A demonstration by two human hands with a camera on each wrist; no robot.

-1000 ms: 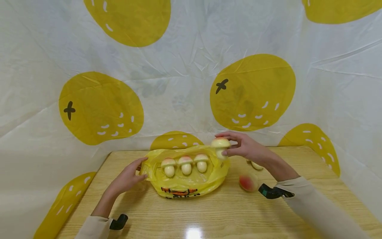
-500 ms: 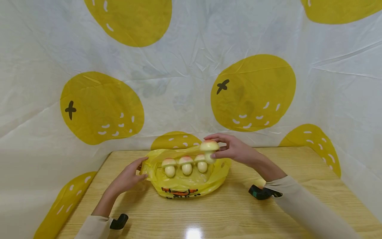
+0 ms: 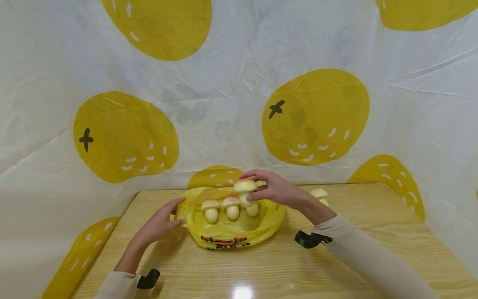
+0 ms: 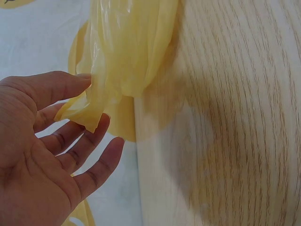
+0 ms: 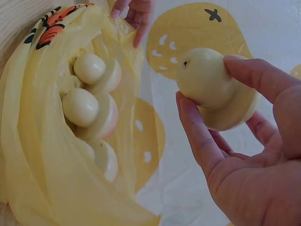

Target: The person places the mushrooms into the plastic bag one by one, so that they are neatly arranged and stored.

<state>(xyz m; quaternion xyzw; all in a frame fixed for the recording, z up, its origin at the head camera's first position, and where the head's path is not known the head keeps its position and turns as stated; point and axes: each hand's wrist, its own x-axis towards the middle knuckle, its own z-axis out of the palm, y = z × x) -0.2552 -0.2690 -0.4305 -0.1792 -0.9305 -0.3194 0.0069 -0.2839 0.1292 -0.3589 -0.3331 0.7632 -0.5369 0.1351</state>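
Note:
My right hand (image 3: 274,189) pinches a toy mushroom (image 3: 244,187) with a cream stem and reddish cap, above the open yellow plastic bag (image 3: 224,232). Three similar mushrooms stand in a row inside: a left one (image 3: 211,210), a middle one (image 3: 232,207) and a right one (image 3: 252,210), partly covered by the held mushroom. In the right wrist view the held mushroom (image 5: 207,77) is apart from the bag, its stem end facing the camera. At the bag's left side, my left hand (image 3: 162,220) holds the rim between thumb and fingers, and the bag's corner (image 4: 96,110) shows there.
Another mushroom (image 3: 320,196) is on the wooden table (image 3: 209,274), right of the bag and partly behind my right forearm. A white cloth (image 3: 220,124) with yellow fruit prints hangs behind the table. Dark camera mounts (image 3: 148,279) stick out from both wrists.
My right hand has carried the mushroom leftward from the bag's right edge to over the right-hand mushroom inside. A red-capped piece on the table is now hidden behind my right arm. The left hand stays put.

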